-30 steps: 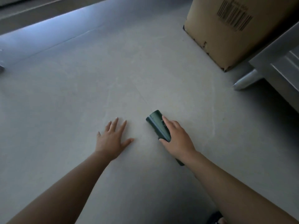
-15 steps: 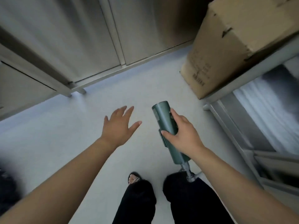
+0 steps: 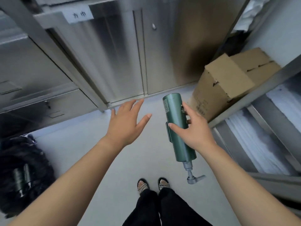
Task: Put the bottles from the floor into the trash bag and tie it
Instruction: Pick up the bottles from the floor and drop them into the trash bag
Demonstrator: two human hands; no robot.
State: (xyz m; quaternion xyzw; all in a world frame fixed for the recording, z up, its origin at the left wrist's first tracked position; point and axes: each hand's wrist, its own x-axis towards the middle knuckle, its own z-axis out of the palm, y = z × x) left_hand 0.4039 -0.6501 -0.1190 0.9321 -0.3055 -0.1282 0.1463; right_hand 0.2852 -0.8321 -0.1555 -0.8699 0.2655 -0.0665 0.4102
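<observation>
On the floor (image 3: 84, 149) well to our left slumps the black trash bag (image 3: 35, 162), while the green pump bottle (image 3: 176, 123) hangs pump-down, pinched lightly by our right hand (image 3: 194, 132), our left hand (image 3: 127, 123) spread empty, so it could slip during the carry.

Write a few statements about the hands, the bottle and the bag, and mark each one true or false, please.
1. The right hand holds a green pump bottle. True.
2. The left hand grips the bottle too. False: it is open and holds nothing.
3. The bottle's pump points at the cabinets. False: the pump end is the lower one, nearer the feet.
4. The black trash bag has green bottles inside. True.
5. The cardboard box stands beside the bag. False: the box is at the right, the bag at the left edge.
</observation>
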